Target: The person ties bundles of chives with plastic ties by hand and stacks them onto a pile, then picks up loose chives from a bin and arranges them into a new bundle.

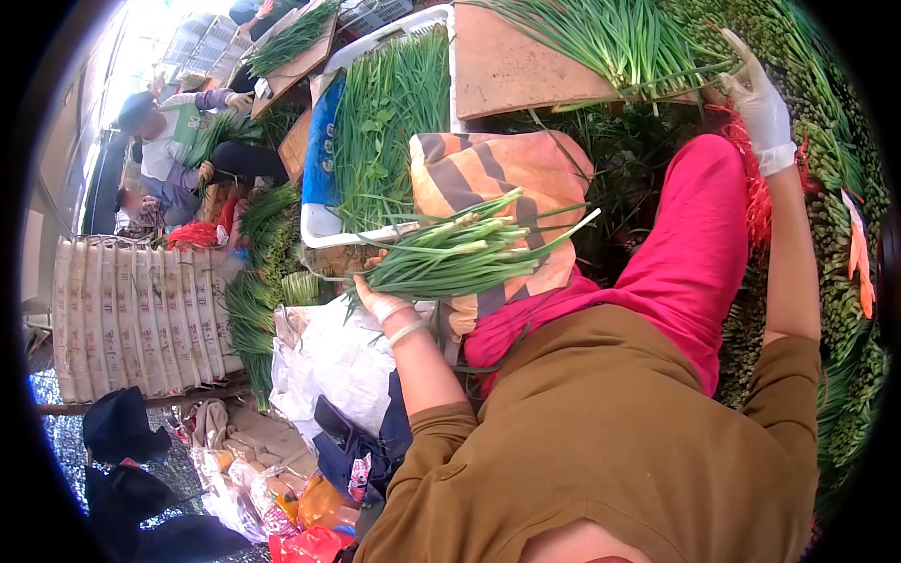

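Observation:
A loose bunch of green chives [450, 251] lies in my left hand [380, 302], pale cut ends toward the right, above my lap. The fingers of this hand are mostly hidden under the stalks. My right hand [762, 105], in a whitish glove, is at the right end of the board [535, 70], beside a larger heap of chives [615, 42]. Its fingers are spread near the leaf tips, with nothing plainly gripped. An orange and brown striped cloth [469, 169] covers one of my legs, below the held bunch.
Packed chives fill a white crate [314, 220] ahead of me. Red ties [749, 174] hang by my right knee, next to stacked green bundles [849, 281]. To the left are a white bag [333, 366] and a woven pale panel [141, 319]. A co-worker [174, 141] sits further off.

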{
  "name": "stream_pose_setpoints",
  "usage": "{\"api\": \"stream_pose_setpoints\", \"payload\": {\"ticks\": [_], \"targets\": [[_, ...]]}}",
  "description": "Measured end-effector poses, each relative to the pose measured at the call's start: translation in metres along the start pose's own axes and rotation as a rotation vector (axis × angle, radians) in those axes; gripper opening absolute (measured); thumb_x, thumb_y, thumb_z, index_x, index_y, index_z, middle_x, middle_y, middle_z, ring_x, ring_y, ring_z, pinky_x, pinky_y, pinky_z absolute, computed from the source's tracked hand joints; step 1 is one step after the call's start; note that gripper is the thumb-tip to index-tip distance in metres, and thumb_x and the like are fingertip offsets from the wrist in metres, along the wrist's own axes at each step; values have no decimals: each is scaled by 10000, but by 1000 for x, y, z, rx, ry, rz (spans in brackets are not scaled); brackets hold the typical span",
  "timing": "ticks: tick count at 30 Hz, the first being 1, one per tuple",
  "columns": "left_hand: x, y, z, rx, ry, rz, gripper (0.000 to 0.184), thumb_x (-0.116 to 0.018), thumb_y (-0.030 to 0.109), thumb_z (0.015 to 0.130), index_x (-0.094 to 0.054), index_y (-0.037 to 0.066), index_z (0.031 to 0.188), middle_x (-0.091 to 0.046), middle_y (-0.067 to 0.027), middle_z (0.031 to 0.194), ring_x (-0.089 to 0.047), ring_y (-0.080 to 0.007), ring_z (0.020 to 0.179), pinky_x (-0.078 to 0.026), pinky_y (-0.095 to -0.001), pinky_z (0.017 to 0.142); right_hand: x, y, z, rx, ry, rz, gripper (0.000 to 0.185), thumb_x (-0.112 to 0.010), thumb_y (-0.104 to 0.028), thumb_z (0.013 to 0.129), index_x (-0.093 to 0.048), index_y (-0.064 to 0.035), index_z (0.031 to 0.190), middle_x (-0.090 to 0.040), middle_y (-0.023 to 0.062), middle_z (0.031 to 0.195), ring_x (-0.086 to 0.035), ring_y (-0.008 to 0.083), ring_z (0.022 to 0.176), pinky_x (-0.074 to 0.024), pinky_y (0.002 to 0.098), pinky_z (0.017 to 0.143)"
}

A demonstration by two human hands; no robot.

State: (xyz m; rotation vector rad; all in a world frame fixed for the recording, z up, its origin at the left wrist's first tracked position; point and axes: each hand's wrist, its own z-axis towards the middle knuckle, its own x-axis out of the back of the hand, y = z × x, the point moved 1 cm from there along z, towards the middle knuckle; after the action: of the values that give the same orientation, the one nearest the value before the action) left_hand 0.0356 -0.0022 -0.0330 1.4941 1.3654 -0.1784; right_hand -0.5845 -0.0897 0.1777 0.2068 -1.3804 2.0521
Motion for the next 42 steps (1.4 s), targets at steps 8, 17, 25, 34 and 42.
{"api": "stream_pose_setpoints", "payload": {"ticks": [8, 17, 25, 34, 42], "targets": [[5, 3, 2, 7, 28, 78, 637, -364, 583, 895, -578, 58, 1184, -545, -168, 1278, -489, -368, 1182, -338, -555, 1031, -134, -63, -123, 644, -602, -278, 530, -760, -242, 610, -595, -95, 1091, -646, 117, 899, -638, 265, 813, -497, 398, 670], [-10, 3, -21, 11, 60, 79, 578, -390, 539, 882, -611, 11, 959, -622, -189, 1088, -542, -362, 1085, -382, -537, 997, -107, -69, -14, 1038, -469, -719, 60, -608, -181, 734, -605, -122, 748, -584, 56, 627, -614, 245, 603, -472, 379, 568], [-9, 5, -20, 37, 66, -48, 535, -404, 514, 874, -619, 26, 917, -638, -165, 1000, -547, -368, 1066, -386, -573, 981, -73, 25, 129, 347, -364, -1058, 189, -540, -207, 867, -651, -55, 886, -659, 145, 746, -656, 292, 683, -516, 416, 627], [-1, 10, -15, 43, 19, 6, 530, -400, 518, 881, -616, 36, 930, -624, -214, 1065, -550, -373, 1056, -400, -564, 964, -93, 22, 72, 373, -253, -743, 404, -594, -222, 869, -523, -135, 1257, -615, 150, 1059, -599, 321, 973, -477, 406, 840], [-16, 10, -24, -58, -70, -22, 508, -402, 506, 896, -615, 46, 923, -634, -146, 910, -551, -366, 1016, -407, -554, 941, -167, 45, -76, 367, -1360, -952, 222, -563, -231, 772, -732, -93, 811, -691, 151, 913, -672, 316, 825, -531, 424, 725]]}}
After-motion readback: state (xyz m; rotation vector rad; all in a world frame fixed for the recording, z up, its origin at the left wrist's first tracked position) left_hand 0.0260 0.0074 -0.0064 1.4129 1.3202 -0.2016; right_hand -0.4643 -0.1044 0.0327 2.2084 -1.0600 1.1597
